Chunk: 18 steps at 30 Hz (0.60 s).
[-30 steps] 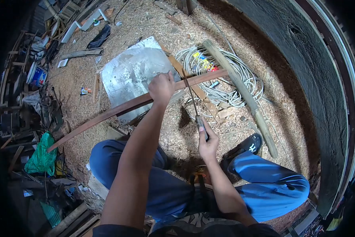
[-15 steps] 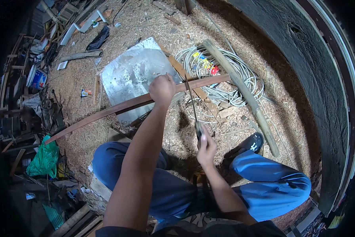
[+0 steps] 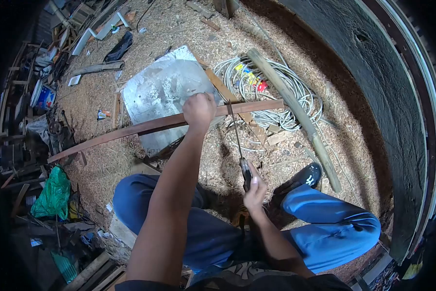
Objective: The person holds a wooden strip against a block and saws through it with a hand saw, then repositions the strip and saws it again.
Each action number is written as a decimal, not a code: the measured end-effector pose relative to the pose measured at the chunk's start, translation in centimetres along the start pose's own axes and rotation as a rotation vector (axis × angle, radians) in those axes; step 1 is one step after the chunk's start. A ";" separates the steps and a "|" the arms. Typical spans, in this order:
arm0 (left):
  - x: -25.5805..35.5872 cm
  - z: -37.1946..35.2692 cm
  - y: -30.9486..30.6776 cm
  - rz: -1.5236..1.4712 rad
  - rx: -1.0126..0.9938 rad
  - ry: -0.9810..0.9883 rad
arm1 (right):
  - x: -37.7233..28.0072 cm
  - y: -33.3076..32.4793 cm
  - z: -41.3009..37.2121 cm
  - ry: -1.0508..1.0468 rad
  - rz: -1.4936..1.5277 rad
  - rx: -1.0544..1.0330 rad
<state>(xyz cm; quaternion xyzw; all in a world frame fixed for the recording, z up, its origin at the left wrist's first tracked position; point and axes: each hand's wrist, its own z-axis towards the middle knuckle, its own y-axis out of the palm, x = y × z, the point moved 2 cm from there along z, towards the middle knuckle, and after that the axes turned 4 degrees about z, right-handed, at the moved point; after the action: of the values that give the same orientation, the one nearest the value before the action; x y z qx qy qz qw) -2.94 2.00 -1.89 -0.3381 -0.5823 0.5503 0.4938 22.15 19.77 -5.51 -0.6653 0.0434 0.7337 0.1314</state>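
A long reddish wooden strip (image 3: 257,106) runs across the view over a grey metal sheet. My left hand (image 3: 199,111) is closed round the strip near its middle. In my right hand (image 3: 255,189) is the dark handle of a hand saw (image 3: 236,133), its thin blade seen almost edge-on. Just right of my left hand, the blade's far end crosses the strip; how deep any cut is I cannot make out. The strip's right end reaches a round wooden pole (image 3: 295,104), and its left end extends towards the clutter.
The metal sheet (image 3: 155,89) lies on shavings-covered ground. Coiled pale cable (image 3: 281,116) lies partly beneath the pole. A flat wooden slat (image 3: 223,88) passes under the strip. Scrap and a green plastic bag (image 3: 53,196) sit left; a dark curved wall (image 3: 373,97) stands right.
My right hand has drawn the saw back towards my body. The strip has tilted slightly: its left end is higher in view, its right end lower. My left hand keeps its place.
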 end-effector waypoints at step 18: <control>0.1 0.5 -0.2 -0.006 -0.127 -0.069 | -4.6 2.9 5.1 0.258 0.003 0.023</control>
<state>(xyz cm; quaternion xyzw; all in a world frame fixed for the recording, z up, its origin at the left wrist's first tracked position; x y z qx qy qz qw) -3.38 1.88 -1.62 -0.3476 -0.6339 0.5221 0.4526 16.89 17.57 -0.74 -0.7524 0.0694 0.6417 0.1313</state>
